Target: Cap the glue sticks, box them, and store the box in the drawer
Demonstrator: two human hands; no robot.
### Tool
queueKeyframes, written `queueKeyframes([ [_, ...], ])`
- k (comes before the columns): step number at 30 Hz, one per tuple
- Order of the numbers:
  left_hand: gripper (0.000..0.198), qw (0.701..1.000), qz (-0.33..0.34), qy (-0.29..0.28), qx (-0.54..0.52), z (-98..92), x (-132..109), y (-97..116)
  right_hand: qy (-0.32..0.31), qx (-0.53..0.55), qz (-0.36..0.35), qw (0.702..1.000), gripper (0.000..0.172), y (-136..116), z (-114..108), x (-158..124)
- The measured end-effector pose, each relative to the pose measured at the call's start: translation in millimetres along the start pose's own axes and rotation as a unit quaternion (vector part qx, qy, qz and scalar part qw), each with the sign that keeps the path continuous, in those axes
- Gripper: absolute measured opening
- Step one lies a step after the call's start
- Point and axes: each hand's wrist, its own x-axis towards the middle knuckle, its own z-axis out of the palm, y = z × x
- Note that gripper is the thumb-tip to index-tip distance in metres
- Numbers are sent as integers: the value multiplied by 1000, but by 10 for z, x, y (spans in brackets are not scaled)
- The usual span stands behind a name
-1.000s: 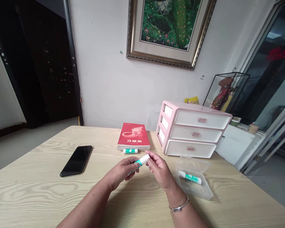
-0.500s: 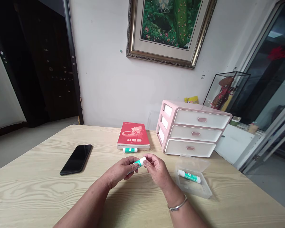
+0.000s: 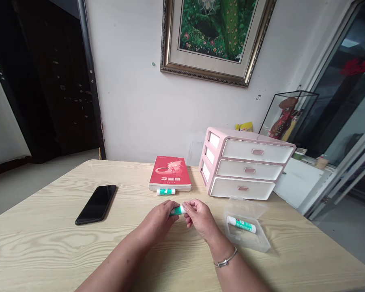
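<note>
A green and white glue stick (image 3: pixel 178 210) is held between both hands, just above the wooden table (image 3: pixel 48 243). My left hand (image 3: pixel 160 219) is closed round its body. My right hand (image 3: pixel 198 216) pinches its white cap end, and a bracelet sits on that wrist. A second glue stick (image 3: pixel 241 224) lies in a clear plastic box (image 3: pixel 245 225) to the right of my hands. A third glue stick (image 3: pixel 166 192) lies against the front edge of a red book (image 3: pixel 169 173).
A black phone (image 3: pixel 96 204) lies on the table to the left. A pink three-drawer organiser (image 3: pixel 242 164) stands at the back right. A framed picture (image 3: pixel 214 36) hangs on the wall. A glass case (image 3: pixel 287 117) stands beyond the table's right side.
My hands have closed in on the glue stick, so less of its white cap shows. They sit slightly lower and nearer the table.
</note>
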Motion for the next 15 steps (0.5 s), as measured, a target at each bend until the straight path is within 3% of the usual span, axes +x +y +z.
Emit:
queueKeyframes([
  [9,31,954,154,82,245,90,-12,56,2,87,104,991,46,-5,-12,-3],
  [12,33,950,162,87,251,101,-22,75,-1,92,136,986,38,-22,-9,-4],
  [15,31,970,120,76,196,118,-27,69,0,79,139,987,34,-37,3,-28],
])
